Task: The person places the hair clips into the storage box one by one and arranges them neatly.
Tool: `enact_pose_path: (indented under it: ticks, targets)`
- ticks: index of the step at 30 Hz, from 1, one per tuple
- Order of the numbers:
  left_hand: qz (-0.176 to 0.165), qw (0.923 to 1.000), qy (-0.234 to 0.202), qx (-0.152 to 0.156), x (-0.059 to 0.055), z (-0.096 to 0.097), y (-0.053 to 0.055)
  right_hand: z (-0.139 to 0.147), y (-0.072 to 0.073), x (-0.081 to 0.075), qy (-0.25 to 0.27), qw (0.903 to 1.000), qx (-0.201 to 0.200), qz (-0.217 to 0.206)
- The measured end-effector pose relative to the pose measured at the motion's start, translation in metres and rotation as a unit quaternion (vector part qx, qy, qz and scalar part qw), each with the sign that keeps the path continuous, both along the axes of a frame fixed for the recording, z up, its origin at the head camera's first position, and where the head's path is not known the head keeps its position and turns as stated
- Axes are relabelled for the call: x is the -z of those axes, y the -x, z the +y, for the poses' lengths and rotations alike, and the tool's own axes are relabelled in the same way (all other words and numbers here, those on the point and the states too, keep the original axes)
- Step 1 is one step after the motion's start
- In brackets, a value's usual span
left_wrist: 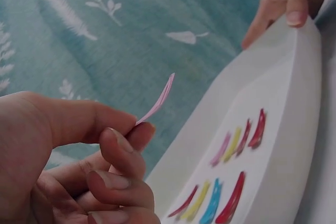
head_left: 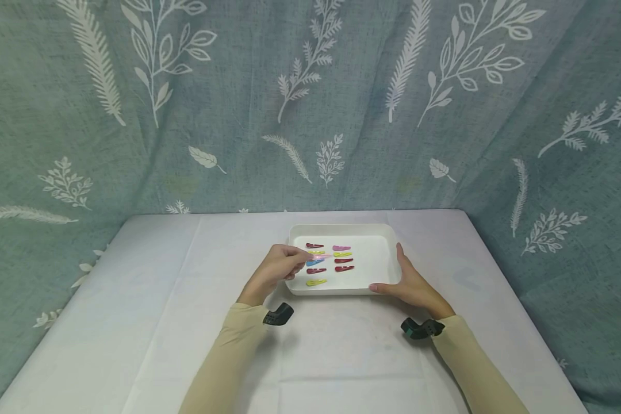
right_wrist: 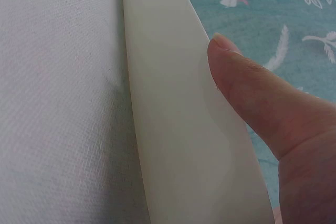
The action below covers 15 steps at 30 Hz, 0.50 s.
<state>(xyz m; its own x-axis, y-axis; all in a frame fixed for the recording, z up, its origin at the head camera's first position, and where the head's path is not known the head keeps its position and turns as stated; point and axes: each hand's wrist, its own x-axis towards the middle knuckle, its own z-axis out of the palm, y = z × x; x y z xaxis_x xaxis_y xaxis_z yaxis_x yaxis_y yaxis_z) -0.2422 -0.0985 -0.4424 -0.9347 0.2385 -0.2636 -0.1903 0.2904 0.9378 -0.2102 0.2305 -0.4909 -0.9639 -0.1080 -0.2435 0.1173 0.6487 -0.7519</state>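
My left hand (head_left: 278, 268) pinches one end of a pink hair clip (left_wrist: 160, 100) between thumb and index finger. It holds the clip over the left part of a white tray (head_left: 375, 259). Inside lie two columns of hair clips: a blue clip (left_wrist: 211, 202), yellow clips such as the nearest one (head_left: 316, 282), several red ones, among them a red clip (head_left: 344, 268), and another pink clip (head_left: 341, 248). With straight fingers, my right hand (head_left: 413, 284) touches the tray's near right corner, its thumb (right_wrist: 247, 80) along the near rim and the other fingers by the right side.
The tray stands on a table with a white cloth (head_left: 196, 322). Behind it hangs a blue-green curtain (head_left: 238, 144) with a white leaf print. A dark wrist device (head_left: 279, 314) sits on the left wrist, and a similar device (head_left: 421, 329) on the right.
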Motion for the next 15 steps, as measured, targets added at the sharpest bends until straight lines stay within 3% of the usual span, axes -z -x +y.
enact_pose_path:
  ticks: [9,15]
  targets:
    - [-0.003,0.9997,0.022,-0.001,0.006,0.021,0.006,-0.001,-0.001,0.000,0.002,1.0000,0.004,-0.002]
    - [-0.002,0.9999,0.008,0.008,0.013,0.031,0.007,-0.001,-0.001,-0.001,0.002,1.0000,0.003,-0.003]
